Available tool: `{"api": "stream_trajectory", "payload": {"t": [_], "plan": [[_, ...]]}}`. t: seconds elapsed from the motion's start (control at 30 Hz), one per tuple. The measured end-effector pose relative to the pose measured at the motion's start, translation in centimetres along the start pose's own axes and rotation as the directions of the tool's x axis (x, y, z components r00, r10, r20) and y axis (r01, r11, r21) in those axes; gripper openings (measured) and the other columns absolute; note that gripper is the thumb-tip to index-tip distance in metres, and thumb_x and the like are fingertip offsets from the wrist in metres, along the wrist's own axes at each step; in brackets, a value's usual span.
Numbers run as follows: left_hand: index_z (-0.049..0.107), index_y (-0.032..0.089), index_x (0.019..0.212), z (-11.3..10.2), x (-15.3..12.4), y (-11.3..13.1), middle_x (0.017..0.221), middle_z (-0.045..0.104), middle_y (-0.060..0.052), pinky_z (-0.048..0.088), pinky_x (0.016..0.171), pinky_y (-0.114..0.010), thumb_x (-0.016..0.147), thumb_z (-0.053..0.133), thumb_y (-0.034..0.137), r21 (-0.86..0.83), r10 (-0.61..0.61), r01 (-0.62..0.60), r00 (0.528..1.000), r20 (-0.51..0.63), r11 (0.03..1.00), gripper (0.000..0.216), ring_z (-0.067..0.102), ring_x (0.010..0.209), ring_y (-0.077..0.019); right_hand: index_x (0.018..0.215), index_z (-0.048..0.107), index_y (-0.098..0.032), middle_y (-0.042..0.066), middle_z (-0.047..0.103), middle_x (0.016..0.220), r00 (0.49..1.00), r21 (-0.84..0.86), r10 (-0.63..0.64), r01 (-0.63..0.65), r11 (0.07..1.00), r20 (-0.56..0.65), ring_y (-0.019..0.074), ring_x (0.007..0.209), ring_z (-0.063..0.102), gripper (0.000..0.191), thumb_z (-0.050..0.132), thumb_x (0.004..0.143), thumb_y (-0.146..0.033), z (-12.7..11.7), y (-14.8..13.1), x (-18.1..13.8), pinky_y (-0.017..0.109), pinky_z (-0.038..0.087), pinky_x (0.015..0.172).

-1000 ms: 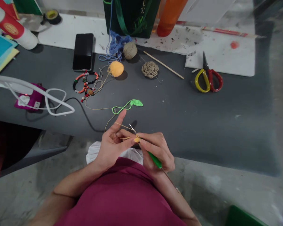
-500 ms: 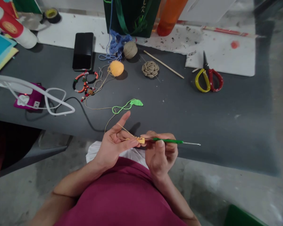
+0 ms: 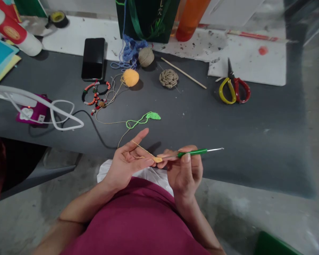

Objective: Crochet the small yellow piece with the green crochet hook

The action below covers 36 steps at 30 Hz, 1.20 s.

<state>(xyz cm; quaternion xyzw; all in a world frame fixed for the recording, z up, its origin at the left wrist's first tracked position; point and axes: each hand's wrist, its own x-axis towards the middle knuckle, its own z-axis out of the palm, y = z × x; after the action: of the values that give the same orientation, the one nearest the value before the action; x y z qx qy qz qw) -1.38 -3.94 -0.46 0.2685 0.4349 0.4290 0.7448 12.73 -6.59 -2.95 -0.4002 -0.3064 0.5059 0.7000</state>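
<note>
Between thumb and fingers, my left hand (image 3: 126, 161) pinches a small yellow crochet piece (image 3: 157, 160); its index finger is raised with yarn (image 3: 142, 146) running over it. My right hand (image 3: 186, 168) grips a crochet hook (image 3: 194, 152) by its green handle. One metal end points right, and the other reaches the crochet piece, its tip too small to make out. Beyond my hands lies a green crocheted leaf (image 3: 153, 115) with a loose tail. An orange-yellow yarn ball (image 3: 131, 77) sits farther back, with thin strands trailing beside it.
A brown crocheted rosette (image 3: 168, 78), a wooden stick (image 3: 184, 73) and scissors (image 3: 231, 86) lie on the grey table. Behind the yarn ball are a beige yarn ball (image 3: 146, 57) and blue yarn (image 3: 133, 49). To the left are a phone (image 3: 93, 59), beaded bracelets (image 3: 89, 95) and a white cable (image 3: 55, 109).
My right hand has shifted slightly right and the hook has tilted, its free right end rising. The left index finger has moved a little; the crochet piece stays pinched.
</note>
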Motion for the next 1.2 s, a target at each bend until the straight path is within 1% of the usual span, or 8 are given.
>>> {"api": "stream_trajectory", "payload": {"t": [0.2, 0.43, 0.63, 0.83, 0.93, 1.03, 1.1, 1.2], "plan": [[0.068, 0.03, 0.136, 0.0, 0.0, -0.5, 0.071, 0.077, 0.003, 0.06, 0.077, -0.025, 0.071, 0.09, 0.019, 0.098, 0.166, -0.166, 0.986, 0.007, 0.981, 0.069, 0.072, 0.069, -0.0119, 0.092, 0.071, -0.031, -0.004, 0.082, 0.079, 0.999, 0.099, 0.037, -0.034, 0.994, -0.033, 0.0111, 0.057, 0.068, 0.007, 0.072, 0.092, -0.038, 0.7, 0.9, 0.0, 0.02, 0.048, 0.046], [0.073, 0.03, 0.13, -0.5, 0.5, -0.2, 0.084, 0.075, 0.001, 0.056, 0.08, -0.025, 0.08, 0.084, 0.035, 0.007, 0.09, -0.092, 0.986, 0.142, 0.996, 0.051, 0.067, 0.076, -0.0114, 0.094, 0.072, -0.032, -0.004, 0.08, 0.076, 0.999, 0.027, -0.046, 0.045, 0.999, 0.015, 0.0132, 0.068, 0.073, 0.006, 0.07, 0.093, -0.037, 0.5, 0.9, 0.3, 0.019, 0.047, 0.045], [0.075, 0.032, 0.126, -0.4, 1.1, 0.3, 0.075, 0.066, 0.005, 0.054, 0.07, -0.021, 0.068, 0.091, 0.018, -0.032, -0.047, 0.051, 0.992, 0.114, 0.998, 0.062, 0.064, 0.069, -0.0081, 0.103, 0.07, -0.032, -0.002, 0.081, 0.084, 0.981, -0.023, -0.15, 0.154, 0.988, 0.12, 0.0159, 0.075, 0.076, 0.009, 0.064, 0.097, -0.03, 0.2, 1.1, 0.3, 0.027, 0.056, 0.056], [0.068, 0.032, 0.137, 0.7, 0.5, 0.9, 0.071, 0.069, 0.006, 0.055, 0.076, -0.022, 0.068, 0.089, 0.014, 0.166, 0.107, -0.099, 0.993, -0.041, 0.981, 0.073, 0.064, 0.069, -0.0095, 0.107, 0.069, -0.031, 0.0, 0.083, 0.089, 0.966, -0.064, -0.21, 0.222, 0.973, 0.153, 0.0173, 0.081, 0.078, 0.013, 0.059, 0.1, -0.026, 0.1, 1.1, 0.5, 0.028, 0.055, 0.056], [0.067, 0.03, 0.138, 1.1, 0.3, 0.4, 0.071, 0.071, 0.005, 0.057, 0.077, -0.024, 0.069, 0.089, 0.018, 0.182, 0.155, -0.138, 0.984, -0.084, 0.974, 0.073, 0.065, 0.068, -0.0108, 0.111, 0.069, -0.03, 0.001, 0.083, 0.092, 0.926, -0.22, -0.33, 0.365, 0.905, 0.181, 0.0184, 0.081, 0.079, 0.017, 0.058, 0.1, -0.022, -0.2, 1.2, 0.5, 0.033, 0.059, 0.064], [0.069, 0.029, 0.134, 1.2, 0.4, -0.2, 0.07, 0.071, 0.005, 0.056, 0.072, -0.022, 0.067, 0.091, 0.02, 0.09, 0.12, -0.111, 0.987, -0.104, 0.99, 0.071, 0.065, 0.067, -0.0098, 0.115, 0.071, -0.029, 0.003, 0.083, 0.105, 0.812, -0.428, -0.513, 0.584, 0.69, 0.28, 0.0182, 0.082, 0.079, 0.026, 0.064, 0.095, -0.014, -0.6, 1.7, 0.3, 0.035, 0.06, 0.067], [0.071, 0.028, 0.131, 1.1, 0.5, -0.4, 0.069, 0.071, 0.005, 0.055, 0.07, -0.021, 0.064, 0.093, 0.02, 0.025, 0.078, -0.076, 0.991, -0.112, 0.997, 0.071, 0.064, 0.065, -0.0088, 0.115, 0.073, -0.03, 0.003, 0.083, 0.111, 0.757, -0.479, -0.584, 0.645, 0.596, 0.293, 0.0175, 0.082, 0.079, 0.031, 0.068, 0.091, -0.011, -0.6, 2.1, 0.2, 0.034, 0.058, 0.065], [0.072, 0.028, 0.13, 1.0, 0.7, -0.5, 0.066, 0.07, 0.006, 0.055, 0.071, -0.022, 0.063, 0.094, 0.022, -0.056, 0.002, -0.006, 0.997, -0.083, 0.998, 0.071, 0.064, 0.064, -0.0085, 0.112, 0.075, -0.031, 0.001, 0.083, 0.105, 0.831, -0.408, -0.528, 0.549, 0.729, 0.176, 0.0169, 0.08, 0.078, 0.028, 0.068, 0.092, -0.012, -0.3, 2.5, 0.0, 0.034, 0.058, 0.066]]}}
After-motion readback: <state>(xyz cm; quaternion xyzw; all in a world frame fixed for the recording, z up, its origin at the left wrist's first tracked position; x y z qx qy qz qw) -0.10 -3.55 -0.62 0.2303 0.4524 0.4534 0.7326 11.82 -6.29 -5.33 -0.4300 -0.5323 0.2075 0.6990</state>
